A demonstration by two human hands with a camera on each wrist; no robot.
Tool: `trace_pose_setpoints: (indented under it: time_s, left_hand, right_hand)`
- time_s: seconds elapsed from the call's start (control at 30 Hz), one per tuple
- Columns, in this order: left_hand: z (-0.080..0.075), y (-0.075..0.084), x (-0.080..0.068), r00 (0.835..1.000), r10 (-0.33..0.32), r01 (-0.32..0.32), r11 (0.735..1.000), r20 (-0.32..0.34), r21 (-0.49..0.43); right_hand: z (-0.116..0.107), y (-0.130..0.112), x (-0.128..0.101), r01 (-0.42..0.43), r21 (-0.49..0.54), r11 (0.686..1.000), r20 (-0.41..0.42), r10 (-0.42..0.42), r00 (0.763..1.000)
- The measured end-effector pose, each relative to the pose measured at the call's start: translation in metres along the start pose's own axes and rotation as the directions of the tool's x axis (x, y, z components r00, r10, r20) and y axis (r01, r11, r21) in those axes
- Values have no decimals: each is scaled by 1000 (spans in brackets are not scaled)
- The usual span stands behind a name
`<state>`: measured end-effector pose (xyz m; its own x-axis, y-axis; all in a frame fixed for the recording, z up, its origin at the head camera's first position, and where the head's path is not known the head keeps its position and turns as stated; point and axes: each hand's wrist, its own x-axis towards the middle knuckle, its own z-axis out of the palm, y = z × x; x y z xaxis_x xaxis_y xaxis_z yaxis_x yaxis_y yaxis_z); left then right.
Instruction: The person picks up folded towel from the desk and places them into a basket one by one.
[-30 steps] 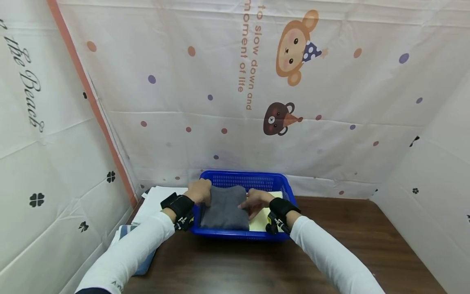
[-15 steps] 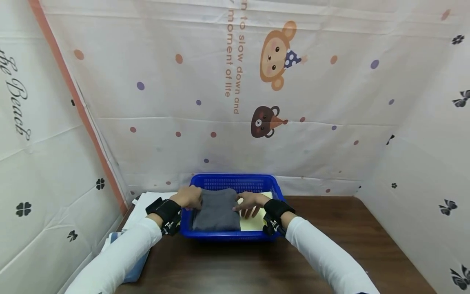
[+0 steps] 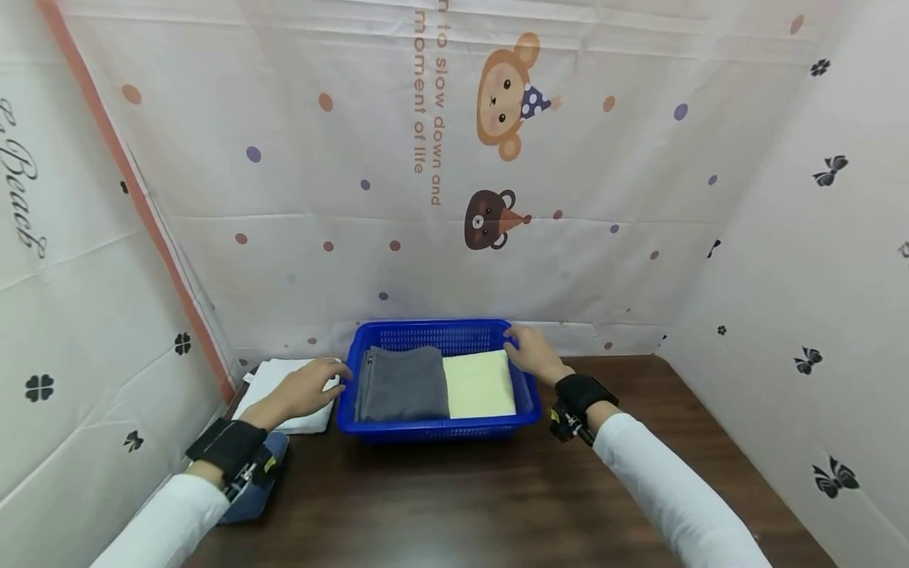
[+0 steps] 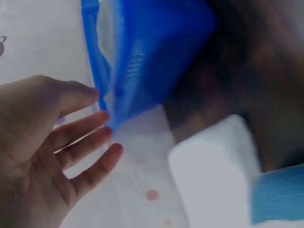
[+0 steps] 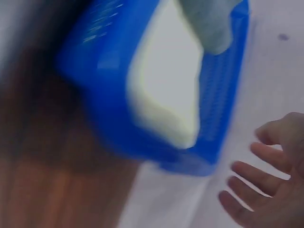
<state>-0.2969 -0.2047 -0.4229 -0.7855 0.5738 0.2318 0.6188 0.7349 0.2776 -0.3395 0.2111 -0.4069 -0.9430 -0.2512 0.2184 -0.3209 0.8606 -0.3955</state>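
A blue plastic basket (image 3: 440,428) sits against the back curtain with two folded cloths side by side in it. The dark grey folded cloth (image 3: 405,385) fills its left part, and a pale yellow folded cloth (image 3: 480,384) lies at the right. My left hand (image 3: 307,388) hovers by the basket's left rim, fingers loosely spread, holding nothing; the left wrist view shows its fingertips close to the blue wall. At the far right corner, my right hand (image 3: 533,349) has its fingers right at the rim. In the right wrist view those fingers are spread and hold nothing.
Left of the basket lies a white folded cloth (image 3: 312,423), with a blue folded cloth (image 3: 248,493) nearer me, partly behind my left wrist. A printed curtain (image 3: 319,197) encloses the brown wooden table (image 3: 440,497) at the back and sides.
Both hands have left the grey cloth inside the basket and moved apart, the left out past the left rim, the right to the far right corner. The head view has shifted rightward.
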Motion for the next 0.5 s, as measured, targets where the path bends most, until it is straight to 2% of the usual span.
trace_pose_setpoints:
  time_s: [0.13,0.23,0.37,0.5]
  left_hand:
    - [12,-5,-19,994,-53,50,998,-97,-34]
    - [28,-3,-21,983,-118,101,988,-143,-121]
    - [48,5,-10,960,-246,217,955,-130,-204]
    - [59,11,-2,931,-354,330,920,-85,-213]
  right_hand:
    - [19,22,-4,40,25,999,-50,-38,998]
    - [35,31,-9,33,55,998,-68,-30,997]
    - [52,35,-15,-26,84,996,-75,33,997]
    - [61,32,-17,-38,65,997,-99,45,994]
